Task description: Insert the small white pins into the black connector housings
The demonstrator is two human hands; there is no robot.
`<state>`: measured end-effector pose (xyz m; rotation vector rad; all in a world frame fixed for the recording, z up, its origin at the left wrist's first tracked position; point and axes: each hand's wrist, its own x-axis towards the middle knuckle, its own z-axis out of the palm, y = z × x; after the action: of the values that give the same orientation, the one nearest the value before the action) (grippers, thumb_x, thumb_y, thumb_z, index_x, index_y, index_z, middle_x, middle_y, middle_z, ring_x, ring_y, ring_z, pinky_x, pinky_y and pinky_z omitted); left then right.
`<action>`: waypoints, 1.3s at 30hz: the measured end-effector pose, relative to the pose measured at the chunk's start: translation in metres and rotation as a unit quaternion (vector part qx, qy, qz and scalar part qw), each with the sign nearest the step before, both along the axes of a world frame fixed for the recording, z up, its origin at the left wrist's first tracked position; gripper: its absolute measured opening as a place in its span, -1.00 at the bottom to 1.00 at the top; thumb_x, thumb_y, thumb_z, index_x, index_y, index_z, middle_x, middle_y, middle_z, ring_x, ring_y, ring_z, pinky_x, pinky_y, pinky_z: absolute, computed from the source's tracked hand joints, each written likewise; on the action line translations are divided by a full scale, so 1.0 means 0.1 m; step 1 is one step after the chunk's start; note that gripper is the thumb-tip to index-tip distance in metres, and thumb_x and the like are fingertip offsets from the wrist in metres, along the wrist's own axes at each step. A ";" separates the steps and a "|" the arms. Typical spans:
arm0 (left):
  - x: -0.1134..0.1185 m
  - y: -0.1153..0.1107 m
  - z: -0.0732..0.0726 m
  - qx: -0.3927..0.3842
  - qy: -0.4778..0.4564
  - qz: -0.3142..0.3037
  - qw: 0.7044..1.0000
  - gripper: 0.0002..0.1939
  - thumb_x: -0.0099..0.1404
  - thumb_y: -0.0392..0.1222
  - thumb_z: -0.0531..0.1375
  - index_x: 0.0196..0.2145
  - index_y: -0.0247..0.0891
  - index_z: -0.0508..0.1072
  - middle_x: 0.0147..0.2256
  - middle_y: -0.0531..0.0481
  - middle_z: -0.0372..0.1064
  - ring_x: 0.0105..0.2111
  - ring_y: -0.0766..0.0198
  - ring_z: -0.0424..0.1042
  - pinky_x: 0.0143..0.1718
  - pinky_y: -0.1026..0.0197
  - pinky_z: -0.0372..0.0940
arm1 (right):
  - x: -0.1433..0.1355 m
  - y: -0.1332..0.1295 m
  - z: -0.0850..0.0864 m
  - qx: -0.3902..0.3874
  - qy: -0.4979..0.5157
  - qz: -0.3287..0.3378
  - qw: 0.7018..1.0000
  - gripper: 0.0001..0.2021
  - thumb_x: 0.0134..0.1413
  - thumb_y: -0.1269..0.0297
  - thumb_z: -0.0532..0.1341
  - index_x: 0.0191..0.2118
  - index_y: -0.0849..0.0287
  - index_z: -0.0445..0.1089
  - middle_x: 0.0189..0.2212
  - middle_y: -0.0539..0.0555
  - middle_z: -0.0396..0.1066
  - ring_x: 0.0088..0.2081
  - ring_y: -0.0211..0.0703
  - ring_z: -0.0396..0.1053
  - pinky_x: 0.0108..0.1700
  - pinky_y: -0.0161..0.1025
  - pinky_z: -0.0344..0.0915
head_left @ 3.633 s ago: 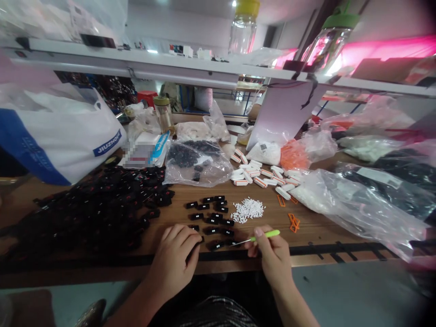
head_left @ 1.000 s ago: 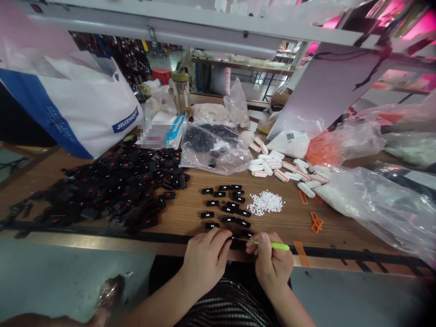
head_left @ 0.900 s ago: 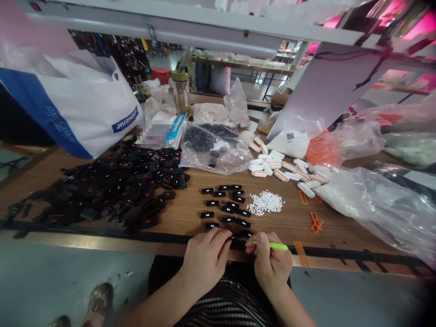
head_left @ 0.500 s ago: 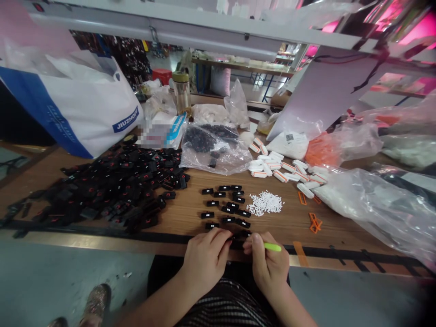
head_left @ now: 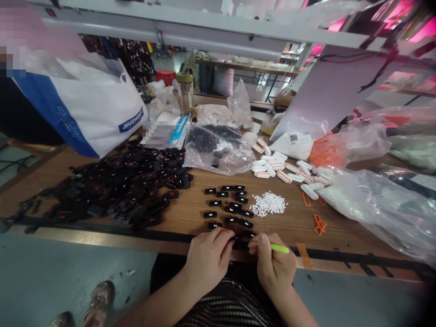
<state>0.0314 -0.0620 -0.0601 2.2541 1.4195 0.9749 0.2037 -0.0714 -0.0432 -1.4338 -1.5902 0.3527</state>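
Black part [head_left: 239, 241], seemingly unmoved, stays pinched between both hands.

Matt wood-grain table [head_left: 293, 225], glossy clear plastic bags [head_left: 378, 204], matt black plastic parts [head_left: 129, 181], smooth green plastic tool [head_left: 279, 248].

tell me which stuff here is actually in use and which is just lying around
In use: left hand, right hand, green tool, small black part.
Lying about: black pile, white pellets, orange clips, bottle, white bag.
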 end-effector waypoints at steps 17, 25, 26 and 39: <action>0.11 0.04 0.36 0.044 0.038 -0.040 0.998 -0.83 0.35 -0.16 0.21 -0.09 -0.14 0.48 -0.10 -0.02 0.48 -0.17 0.06 0.41 -0.16 -0.03 0.32 | 0.29 0.03 0.01 0.021 0.115 -0.099 0.988 -0.54 0.37 0.22 0.07 -0.60 0.17 0.35 -0.60 -0.01 0.38 -0.55 -0.30 0.34 -0.46 -0.33 0.25; 0.32 0.20 0.23 -0.008 0.086 -0.099 0.991 -0.85 0.42 -0.25 0.13 -0.11 -0.20 0.48 -0.18 -0.03 0.48 -0.19 0.05 0.33 -0.13 -0.06 0.20 | 0.30 0.01 0.00 0.005 0.114 -0.089 0.989 -0.55 0.37 0.20 0.07 -0.58 0.18 0.36 -0.61 -0.01 0.37 -0.58 -0.30 0.34 -0.49 -0.34 0.24; 0.33 0.19 0.22 -0.007 0.082 -0.095 0.992 -0.85 0.41 -0.25 0.13 -0.12 -0.21 0.47 -0.18 -0.04 0.48 -0.18 0.05 0.33 -0.12 -0.06 0.20 | 0.31 0.01 0.00 0.006 0.117 -0.091 0.989 -0.55 0.37 0.21 0.07 -0.58 0.18 0.36 -0.61 -0.01 0.37 -0.58 -0.30 0.34 -0.49 -0.34 0.24; 0.38 0.15 0.18 -0.002 0.024 -0.114 0.993 -0.87 0.40 -0.35 0.09 -0.24 -0.24 0.44 -0.30 -0.02 0.47 -0.26 0.13 0.36 -0.14 -0.01 0.16 | 0.35 -0.01 -0.05 -0.006 0.098 -0.104 0.990 -0.53 0.36 0.18 0.07 -0.59 0.18 0.37 -0.61 0.02 0.37 -0.58 -0.27 0.33 -0.48 -0.31 0.24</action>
<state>0.0692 -0.0467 -0.0418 2.3865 1.1490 0.8478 0.2389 -0.0721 -0.0479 -1.5101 -1.2722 0.3691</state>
